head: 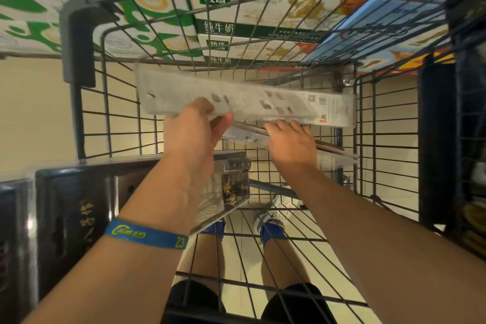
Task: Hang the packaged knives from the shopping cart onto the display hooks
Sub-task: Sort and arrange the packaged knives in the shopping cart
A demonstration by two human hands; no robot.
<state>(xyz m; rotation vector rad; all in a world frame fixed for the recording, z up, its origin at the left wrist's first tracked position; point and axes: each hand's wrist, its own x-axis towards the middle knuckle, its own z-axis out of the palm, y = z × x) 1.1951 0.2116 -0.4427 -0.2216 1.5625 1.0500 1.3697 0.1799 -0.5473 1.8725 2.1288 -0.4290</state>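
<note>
Here, left hand (193, 137) grips knife package (263, 100); cartons (263, 8) read 纯牛奶.

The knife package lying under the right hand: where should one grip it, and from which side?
From above, pinch the knife package by a long edge near mid-length. It is long, thin and lies almost flat in the cart, so held at one end it would probably droop.

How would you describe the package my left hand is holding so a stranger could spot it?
Look inside the wire shopping cart. The left hand grips a long clear package crosswise there. Unlike the other packages lying below, it is raised and spans nearly the cart's width.
</note>
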